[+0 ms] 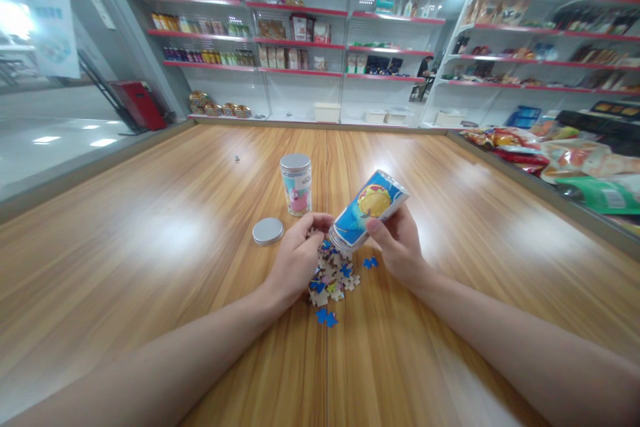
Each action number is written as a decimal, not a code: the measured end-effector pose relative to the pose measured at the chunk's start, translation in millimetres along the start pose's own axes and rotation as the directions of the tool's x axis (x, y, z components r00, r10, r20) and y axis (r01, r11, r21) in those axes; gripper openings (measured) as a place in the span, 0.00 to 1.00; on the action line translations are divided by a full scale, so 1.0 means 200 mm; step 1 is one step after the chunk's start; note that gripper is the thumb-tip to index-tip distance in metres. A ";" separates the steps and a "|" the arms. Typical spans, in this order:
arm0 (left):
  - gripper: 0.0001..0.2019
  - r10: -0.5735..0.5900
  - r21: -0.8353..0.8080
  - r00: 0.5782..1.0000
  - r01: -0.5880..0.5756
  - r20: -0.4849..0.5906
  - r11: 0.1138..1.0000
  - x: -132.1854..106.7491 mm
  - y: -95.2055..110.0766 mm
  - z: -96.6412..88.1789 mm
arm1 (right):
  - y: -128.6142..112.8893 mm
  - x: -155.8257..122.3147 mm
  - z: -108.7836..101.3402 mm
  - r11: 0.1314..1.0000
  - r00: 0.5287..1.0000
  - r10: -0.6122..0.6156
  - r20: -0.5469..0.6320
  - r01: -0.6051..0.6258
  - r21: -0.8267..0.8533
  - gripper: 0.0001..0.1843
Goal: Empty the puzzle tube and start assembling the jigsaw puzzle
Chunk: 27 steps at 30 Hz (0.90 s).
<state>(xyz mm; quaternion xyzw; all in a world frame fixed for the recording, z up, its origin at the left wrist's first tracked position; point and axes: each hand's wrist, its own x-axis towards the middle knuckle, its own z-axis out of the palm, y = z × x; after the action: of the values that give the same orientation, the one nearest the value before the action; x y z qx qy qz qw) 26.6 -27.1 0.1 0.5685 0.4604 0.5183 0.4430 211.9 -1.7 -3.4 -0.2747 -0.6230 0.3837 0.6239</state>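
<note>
My right hand (403,243) is wrapped round a blue can (371,207) with a yellow picture on its side. The can is tilted, its open mouth pointing down and left over a pile of jigsaw puzzle pieces (333,280), blue and bare wood-coloured. Beside that mouth my left hand (299,257) curls with thumb and fingers bent round some puzzle pieces; its lower fingers are hidden. A silver lid (268,231) lies flat to the left of the left hand. Behind it stands a second can (297,185), pink and white, upright with its silver lid on.
Two loose blue pieces (327,317) lie in front of the pile and another (371,263) to its right. A tiny object (237,159) sits far left on the wooden table (150,293). Packaged goods (575,157) lie along the right edge; stocked shelves (295,10) stand behind.
</note>
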 end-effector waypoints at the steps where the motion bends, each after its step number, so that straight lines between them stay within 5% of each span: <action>1: 0.11 -0.004 -0.001 1.000 0.004 0.002 1.000 0.00 0.00 0.00 | 0.00 0.00 0.00 1.000 1.000 -0.013 -0.010 0.013 -0.002 0.18; 11: 0.12 0.019 0.204 1.000 -0.022 0.018 0.979 -0.02 -0.01 -0.01 | 0.00 0.03 -0.01 0.979 0.978 -0.185 -0.092 0.174 -0.109 0.18; 15: 0.12 0.291 0.386 0.956 -0.279 0.028 0.880 -0.05 0.02 -0.01 | 0.01 0.04 -0.03 0.962 0.958 -0.219 -0.187 0.180 -0.206 0.19; 18: 0.12 0.466 0.463 0.875 -0.469 0.131 0.752 -0.05 0.04 -0.02 | 0.02 0.05 -0.05 0.972 0.985 -0.070 -0.160 0.031 -0.233 0.21; 27: 0.09 0.277 0.556 0.927 -0.372 0.251 0.743 -0.03 0.00 -0.01 | 0.08 0.09 -0.11 0.946 0.974 0.096 -0.204 -0.153 -0.286 0.23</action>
<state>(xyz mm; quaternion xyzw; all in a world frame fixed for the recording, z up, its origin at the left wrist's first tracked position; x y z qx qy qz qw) 24.0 -32.1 -1.1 0.7875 0.4576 0.3720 0.1791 230.0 26.1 -8.0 -0.4400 -0.5938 0.2961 0.6051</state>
